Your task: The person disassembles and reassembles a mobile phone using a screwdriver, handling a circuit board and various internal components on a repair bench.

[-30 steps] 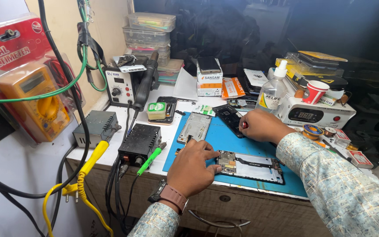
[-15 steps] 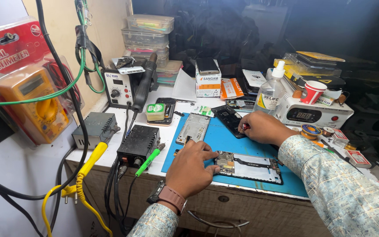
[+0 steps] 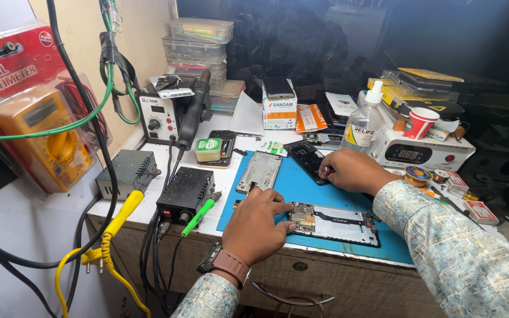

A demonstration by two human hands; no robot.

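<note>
while both hands work low over the blue mat, the scene reads so:
left fingers: those of the left hand point(image 3: 254, 227) lie spread and flat, tips pressing the left end of the opened phone point(image 3: 332, 222); they pin it and close round nothing.
right fingers: the right hand point(image 3: 354, 171) is curled shut on a small tool with a red tip point(image 3: 327, 170), which shows only at the thumb side; the rest is hidden in the fist.
phone position: on the blue mat point(image 3: 293, 185) near the front edge of the bench, between the two hands, circuit board at its left end.
phone axis: long axis runs left to right, nearly parallel with the bench edge, right end slightly nearer the viewer.
count, phone parts on mat: three, namely the opened phone, a silver frame point(image 3: 258, 172) and a dark back panel point(image 3: 306, 160).
frame and panel axes: both run away from the viewer, tilted; the panel lies just beside the right hand.
count, hands: two.
count, black supply boxes left of mat: one point(image 3: 185, 191), with a green-handled iron point(image 3: 198, 215) resting in front.
count, clear bottles: one point(image 3: 363, 125), behind the right hand.
</note>
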